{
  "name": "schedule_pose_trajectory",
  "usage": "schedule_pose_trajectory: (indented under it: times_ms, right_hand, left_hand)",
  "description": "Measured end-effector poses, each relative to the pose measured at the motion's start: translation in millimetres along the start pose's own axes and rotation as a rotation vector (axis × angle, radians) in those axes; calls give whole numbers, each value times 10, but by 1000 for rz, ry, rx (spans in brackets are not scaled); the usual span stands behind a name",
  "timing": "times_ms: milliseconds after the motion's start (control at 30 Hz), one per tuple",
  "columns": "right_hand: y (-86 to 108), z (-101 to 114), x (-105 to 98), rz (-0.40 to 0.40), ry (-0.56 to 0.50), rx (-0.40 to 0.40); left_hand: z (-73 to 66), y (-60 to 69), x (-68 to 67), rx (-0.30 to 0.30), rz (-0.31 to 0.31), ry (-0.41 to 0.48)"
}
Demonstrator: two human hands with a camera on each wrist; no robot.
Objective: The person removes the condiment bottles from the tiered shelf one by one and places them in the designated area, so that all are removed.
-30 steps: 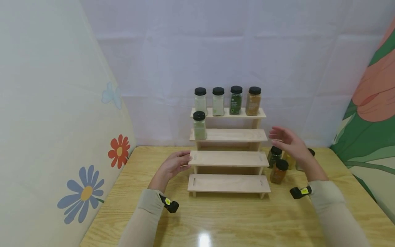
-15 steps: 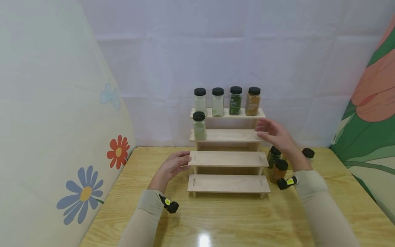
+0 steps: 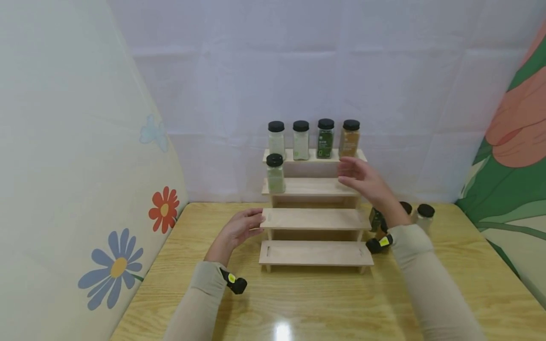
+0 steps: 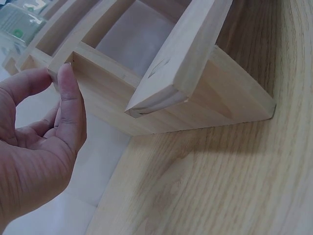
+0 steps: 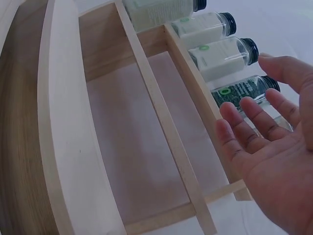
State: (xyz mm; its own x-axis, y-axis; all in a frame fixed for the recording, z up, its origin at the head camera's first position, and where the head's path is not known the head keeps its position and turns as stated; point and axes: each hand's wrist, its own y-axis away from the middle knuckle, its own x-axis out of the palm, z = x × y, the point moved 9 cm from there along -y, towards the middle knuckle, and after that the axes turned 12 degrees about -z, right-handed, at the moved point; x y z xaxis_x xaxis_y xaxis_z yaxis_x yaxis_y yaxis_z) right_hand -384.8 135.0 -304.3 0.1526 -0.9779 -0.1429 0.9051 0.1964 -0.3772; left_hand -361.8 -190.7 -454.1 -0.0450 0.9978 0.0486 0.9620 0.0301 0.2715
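Observation:
A tiered wooden rack stands on the table. My left hand pinches the left end of its third board between thumb and finger, seen closely in the left wrist view. My right hand hovers at the right end of the second board, fingers loosely bent and holding nothing. Along the top board stand two pale spice jars, a dark green spice jar and an orange-brown spice jar. One pale green spice jar occupies the second board's left end.
Right of the rack, more black-lidded spice jars stand on the wooden table, including a pale one and a dark one; my right forearm partly hides the group. A white cloth hangs behind; flowered panels flank both sides.
My right hand has moved left and slightly up, from above the jars on the table to the rack's upper right end. The left hand has stayed at the rack.

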Motion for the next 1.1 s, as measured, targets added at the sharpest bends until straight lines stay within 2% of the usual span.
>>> schedule_pose_trajectory:
  times_ms: [400,733,1100]
  right_hand:
    - [-106,34,221,14,-23,22]
    - [-226,17,455,27,38,34]
    - [-336,26,697,12,-26,26]
  left_hand:
    - [3,-9,10,6,15,14]
    - [-16,11,4,7,8,11]
    - [-20,18,-1,-1,2,8]
